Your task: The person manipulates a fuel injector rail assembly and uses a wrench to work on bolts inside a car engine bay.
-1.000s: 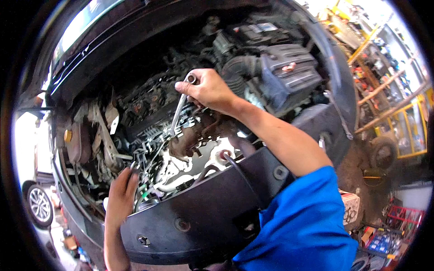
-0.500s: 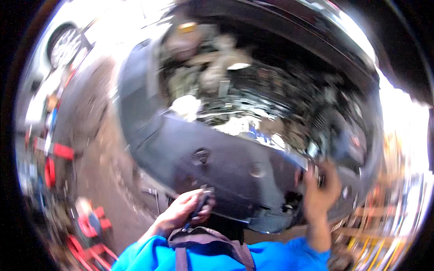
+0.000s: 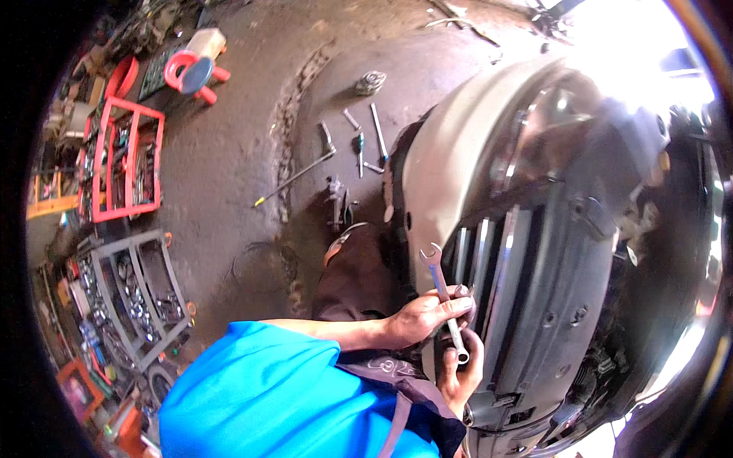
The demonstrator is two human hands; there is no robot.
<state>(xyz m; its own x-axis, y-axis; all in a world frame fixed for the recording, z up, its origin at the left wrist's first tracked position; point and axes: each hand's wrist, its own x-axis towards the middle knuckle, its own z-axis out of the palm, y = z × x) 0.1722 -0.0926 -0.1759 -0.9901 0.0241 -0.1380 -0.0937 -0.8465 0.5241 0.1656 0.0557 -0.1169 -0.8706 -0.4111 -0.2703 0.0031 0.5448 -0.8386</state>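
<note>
A silver combination wrench [image 3: 447,298] is held upright before my body, its open jaw pointing away and its ring end toward me. My left hand [image 3: 424,318] is closed on the middle of its shaft, thumb laid across it. My right hand [image 3: 462,378] is just below, its fingers curled around the ring end. Both hands are beside the car's front bumper [image 3: 439,153] and dark grille [image 3: 496,252]. A small dark spot shows by my left fingertips; I cannot make out what it is.
On the floor lie a long bar with a yellow tip [image 3: 294,179], a green-handled screwdriver [image 3: 360,155], a long metal tool [image 3: 379,130] and pliers [image 3: 348,208]. A red stool with a blue seat [image 3: 197,75], a red rack [image 3: 160,164] and a grey tool rack [image 3: 141,240] stand left.
The view has swung from the open engine bay to the floor and racks. My right hand has left the car's front edge and come together with my left at the wrench.
</note>
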